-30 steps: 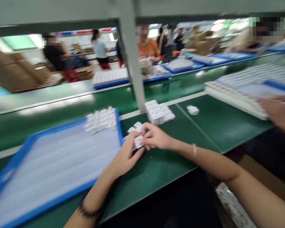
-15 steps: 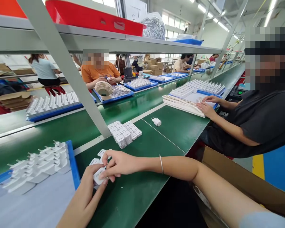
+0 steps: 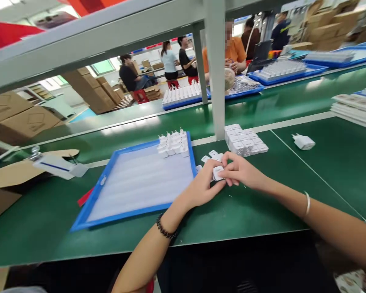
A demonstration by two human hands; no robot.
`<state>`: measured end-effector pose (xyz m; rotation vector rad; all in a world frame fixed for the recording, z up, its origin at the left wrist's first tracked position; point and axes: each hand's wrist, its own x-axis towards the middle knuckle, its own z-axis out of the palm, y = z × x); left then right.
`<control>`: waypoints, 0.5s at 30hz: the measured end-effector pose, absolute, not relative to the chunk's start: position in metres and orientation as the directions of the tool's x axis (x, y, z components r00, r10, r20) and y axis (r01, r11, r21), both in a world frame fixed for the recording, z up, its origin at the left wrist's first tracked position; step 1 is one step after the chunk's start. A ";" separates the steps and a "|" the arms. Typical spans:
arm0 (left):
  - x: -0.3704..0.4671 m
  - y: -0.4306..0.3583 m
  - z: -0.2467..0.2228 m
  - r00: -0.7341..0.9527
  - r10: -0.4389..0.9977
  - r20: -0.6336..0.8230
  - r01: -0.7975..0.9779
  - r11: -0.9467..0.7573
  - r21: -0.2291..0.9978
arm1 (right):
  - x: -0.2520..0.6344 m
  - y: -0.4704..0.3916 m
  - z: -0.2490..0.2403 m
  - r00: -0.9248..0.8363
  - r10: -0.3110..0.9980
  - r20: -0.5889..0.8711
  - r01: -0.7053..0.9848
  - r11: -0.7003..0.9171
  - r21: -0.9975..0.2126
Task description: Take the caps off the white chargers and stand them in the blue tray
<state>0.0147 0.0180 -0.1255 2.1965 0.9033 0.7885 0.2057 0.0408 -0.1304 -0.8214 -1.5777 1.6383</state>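
Observation:
My left hand (image 3: 201, 189) is closed around a small white square charger piece (image 3: 218, 173) with rounded corners, over the green bench. My right hand (image 3: 245, 173) pinches at the same piece from the right, thumb on its upper face; its underside is hidden by my fingers. Just beyond my hands lie a few loose white square caps (image 3: 212, 154). Behind them stand stacks of similar caps (image 3: 245, 142), some with small grey print. Left of my hands is a blue tray (image 3: 118, 217) lined with white sheet, with rows of white plug chargers (image 3: 173, 143) at its far right corner.
A single white charger (image 3: 304, 141) lies on the green bench (image 3: 280, 203) to the right. A grey shelf post (image 3: 218, 81) rises behind the caps. Cardboard (image 3: 15, 173) and a clipped card stand at left. Across the belt, a person in orange sits beside trays of chargers.
My view has swung left and now takes in the whole blue tray, while the co-worker at right has left the picture. Both hands stay on the charger piece.

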 end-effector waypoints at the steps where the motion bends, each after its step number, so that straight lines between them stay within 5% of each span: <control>1: 0.014 0.018 -0.127 0.584 0.764 0.275 0.379 -0.556 0.740 | 0.206 0.040 -0.130 -0.557 0.830 0.023 -0.055 -0.009 -0.998; 15: 0.015 0.018 -0.128 0.596 0.756 0.269 0.356 -0.549 0.756 | 0.207 0.040 -0.130 -0.570 0.821 0.039 -0.085 -0.012 -0.996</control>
